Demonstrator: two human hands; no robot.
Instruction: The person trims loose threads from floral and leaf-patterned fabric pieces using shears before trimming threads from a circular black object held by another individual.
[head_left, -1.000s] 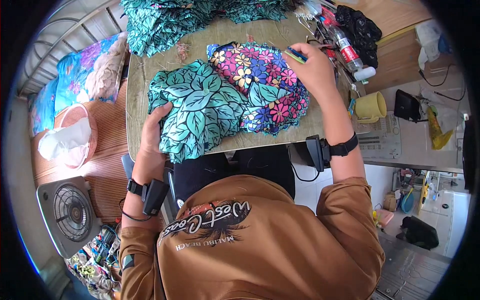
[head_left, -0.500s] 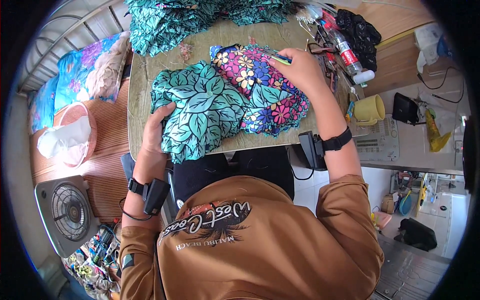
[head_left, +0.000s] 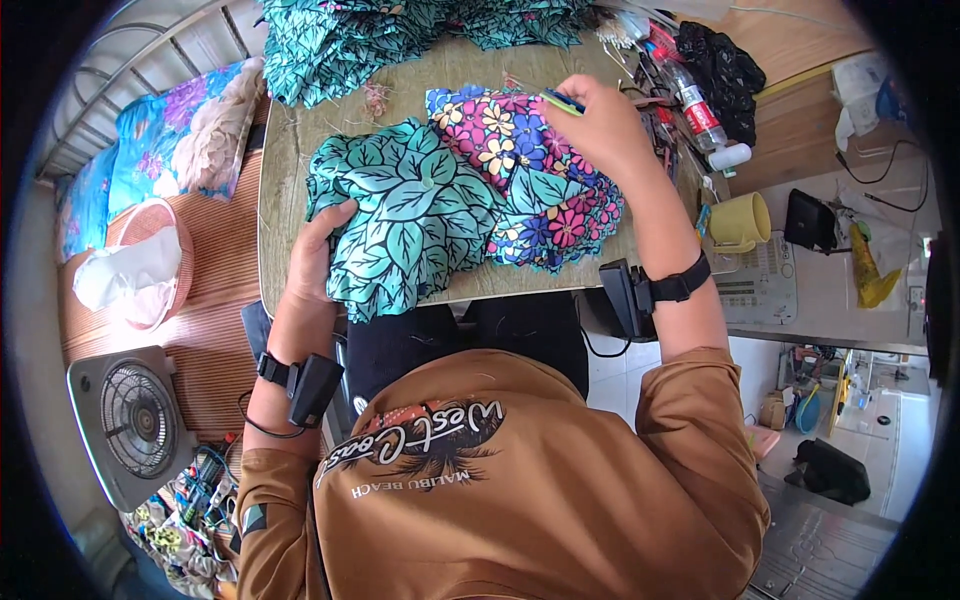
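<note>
Nearest, left of the worktop (head_left: 300, 160), a pink basket (head_left: 150, 225) holds white cloth (head_left: 125, 280). On the worktop, the left hand (head_left: 315, 260) lies flat, fingers apart, on the teal leaf fabric (head_left: 400, 215). Beyond it, the right hand (head_left: 600, 125) has lifted slightly, pinched on what seems a small blue-green tool (head_left: 562, 100) over the floral fabric (head_left: 520, 165).

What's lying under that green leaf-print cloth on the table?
Under the green leaf-print cloth lies the tabletop; its right edge overlaps the floral cloth. The left hand presses its near-left edge. Anything beneath its middle is hidden.
</note>
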